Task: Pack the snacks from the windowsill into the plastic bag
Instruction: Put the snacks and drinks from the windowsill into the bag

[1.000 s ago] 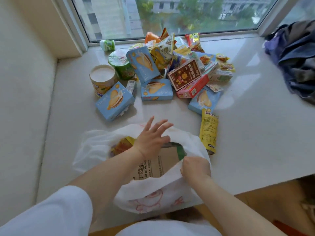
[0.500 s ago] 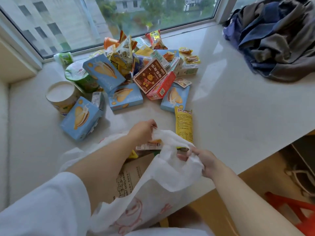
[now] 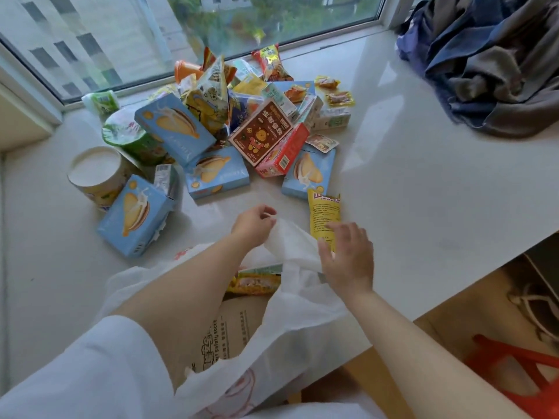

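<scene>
Right hand released plastic bag (left hand pinching)

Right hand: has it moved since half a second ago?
Yes. The right hand has let go of the bag rim and reached forward onto the yellow packet.

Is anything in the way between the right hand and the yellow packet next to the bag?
Nothing visible. The right hand is open right over the yellow packet's near end, beside the bag, whose rim the left hand pinches.
</scene>
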`<action>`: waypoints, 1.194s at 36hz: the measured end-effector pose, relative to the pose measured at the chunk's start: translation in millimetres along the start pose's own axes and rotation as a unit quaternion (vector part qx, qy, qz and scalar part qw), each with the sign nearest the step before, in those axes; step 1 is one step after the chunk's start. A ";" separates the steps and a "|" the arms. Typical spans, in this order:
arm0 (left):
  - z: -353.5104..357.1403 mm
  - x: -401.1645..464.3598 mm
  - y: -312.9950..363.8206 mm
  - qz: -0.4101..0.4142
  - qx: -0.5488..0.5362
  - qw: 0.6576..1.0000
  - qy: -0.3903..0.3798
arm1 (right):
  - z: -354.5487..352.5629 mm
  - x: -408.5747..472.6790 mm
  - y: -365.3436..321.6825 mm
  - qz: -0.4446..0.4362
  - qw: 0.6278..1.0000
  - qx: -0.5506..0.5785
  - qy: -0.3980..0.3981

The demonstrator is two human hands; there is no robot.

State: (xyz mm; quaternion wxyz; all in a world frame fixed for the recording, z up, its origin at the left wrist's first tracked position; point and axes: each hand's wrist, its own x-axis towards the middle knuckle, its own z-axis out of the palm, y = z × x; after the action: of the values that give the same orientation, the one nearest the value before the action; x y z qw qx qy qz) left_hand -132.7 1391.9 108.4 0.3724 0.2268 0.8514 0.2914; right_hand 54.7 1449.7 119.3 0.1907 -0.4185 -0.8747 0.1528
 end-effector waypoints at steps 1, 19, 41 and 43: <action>4.8 -0.3 -0.3 0.000 0.040 0.999 -0.024 | 5.4 -0.6 -6.9 -0.057 0.998 -0.005 -0.026; -3.5 85.4 55.8 -0.007 0.160 0.984 0.073 | 70.1 101.1 34.0 0.384 0.886 0.072 -0.249; 24.0 194.8 107.3 0.012 0.346 0.934 0.085 | 83.3 274.6 82.8 0.367 0.860 0.306 -0.179; 19.9 198.4 107.7 -0.002 0.335 0.937 0.097 | 95.4 301.3 82.0 0.375 0.852 0.305 -0.203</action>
State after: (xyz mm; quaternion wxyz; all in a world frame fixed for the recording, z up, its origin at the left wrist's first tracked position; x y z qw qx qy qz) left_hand -222.2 1596.5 69.5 0.1912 0.3073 0.9322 0.0086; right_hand -107.9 1727.0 62.3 0.0555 -0.5954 -0.5804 0.5528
